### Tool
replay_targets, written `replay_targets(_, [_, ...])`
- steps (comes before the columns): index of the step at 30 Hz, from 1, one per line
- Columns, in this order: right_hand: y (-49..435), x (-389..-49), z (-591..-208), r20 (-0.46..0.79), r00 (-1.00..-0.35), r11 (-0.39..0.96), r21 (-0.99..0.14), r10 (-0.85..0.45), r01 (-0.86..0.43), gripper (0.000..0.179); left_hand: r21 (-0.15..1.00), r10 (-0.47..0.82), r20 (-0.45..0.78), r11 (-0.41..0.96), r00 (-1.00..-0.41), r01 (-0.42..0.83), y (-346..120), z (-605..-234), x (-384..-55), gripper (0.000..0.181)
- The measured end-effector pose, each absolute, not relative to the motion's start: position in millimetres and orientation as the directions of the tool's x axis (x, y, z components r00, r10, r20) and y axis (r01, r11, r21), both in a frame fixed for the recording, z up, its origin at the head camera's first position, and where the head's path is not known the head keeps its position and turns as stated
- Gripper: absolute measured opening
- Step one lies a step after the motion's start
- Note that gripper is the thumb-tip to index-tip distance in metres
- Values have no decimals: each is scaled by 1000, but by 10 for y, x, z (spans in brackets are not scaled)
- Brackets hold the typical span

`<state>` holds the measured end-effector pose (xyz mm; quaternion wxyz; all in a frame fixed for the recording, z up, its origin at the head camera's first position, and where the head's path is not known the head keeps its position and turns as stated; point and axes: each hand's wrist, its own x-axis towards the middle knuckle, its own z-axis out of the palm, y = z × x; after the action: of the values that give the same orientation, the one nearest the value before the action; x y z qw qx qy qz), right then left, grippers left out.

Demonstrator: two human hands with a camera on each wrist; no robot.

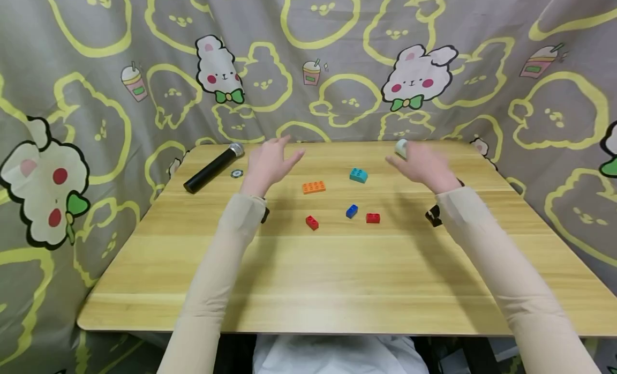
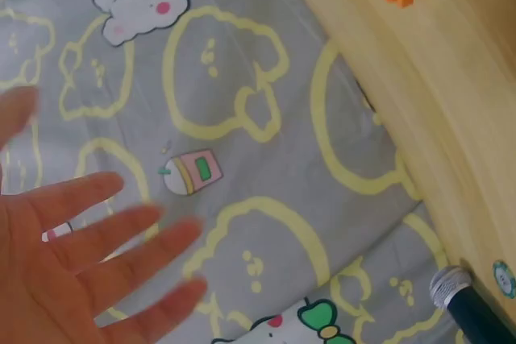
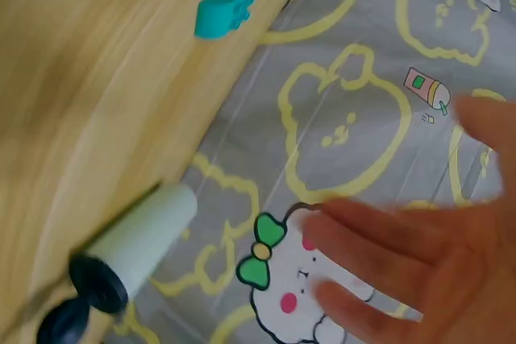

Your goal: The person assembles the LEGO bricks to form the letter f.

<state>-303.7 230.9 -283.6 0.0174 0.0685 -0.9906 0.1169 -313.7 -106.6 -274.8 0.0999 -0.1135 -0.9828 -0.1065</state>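
My left hand [image 1: 271, 162] hovers over the back of the table, fingers spread and nothing in them. Near it are an orange building brick [image 1: 314, 187], a black microphone [image 1: 212, 170] with a silver head, and a small round disc [image 1: 236, 173]. On the other side, my right hand [image 1: 426, 164] is raised too, slightly blurred, fingers loosely extended and empty. Behind it, a pale tube with an open black flip cap [image 3: 141, 243] lies on its side, partly hidden in the head view. A teal brick [image 1: 358, 175] sits between the hands.
Closer to me on the wooden table [image 1: 308, 288] lie a red brick [image 1: 311, 222], a small blue brick [image 1: 352, 211] and another red brick [image 1: 373, 218]. A grey patterned curtain [image 1: 289, 106] hangs along the back and sides.
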Motion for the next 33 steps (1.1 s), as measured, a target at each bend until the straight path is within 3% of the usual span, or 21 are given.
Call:
replay_targets(4, [2302, -3050, -2987, -110, -960, 933, -288, -256, -216, 70, 127, 225, 213, 959, -951, 255, -1043, -2852, -3119, 58])
replay_targets(9, [2276, -3038, -3196, -173, -906, 881, -360, -386, -307, 47, 91, 234, 167, 964, -958, 252, -1025, -3012, -3079, 50])
replay_targets(14, [2217, -3003, -3347, -294, -818, 846, -381, -493, -373, 34, 63, 233, -69, 971, -970, 229, -981, -3120, -3014, 55])
replay_targets(17, [2173, -2981, -3445, -313, -800, 842, -366, -512, -396, 31, 48, 242, -201, 970, -949, 237, -939, -3207, -2983, 56])
replay_targets(22, [2091, -2950, -3564, -293, -798, 837, -344, -526, -425, 18, 71, 276, -275, 961, -921, 266, -857, -3360, -2961, 54])
replay_targets(29, [2004, -2901, -3600, -405, -786, 852, -444, -467, -277, 29, 81, 300, -282, 954, -911, 289, -797, -3445, -2928, 55])
replay_targets(33, [1991, -2904, -3598, -365, -806, 861, -399, -465, -315, 34, 84, 313, -299, 950, -902, 302, -785, -3463, -2915, 53])
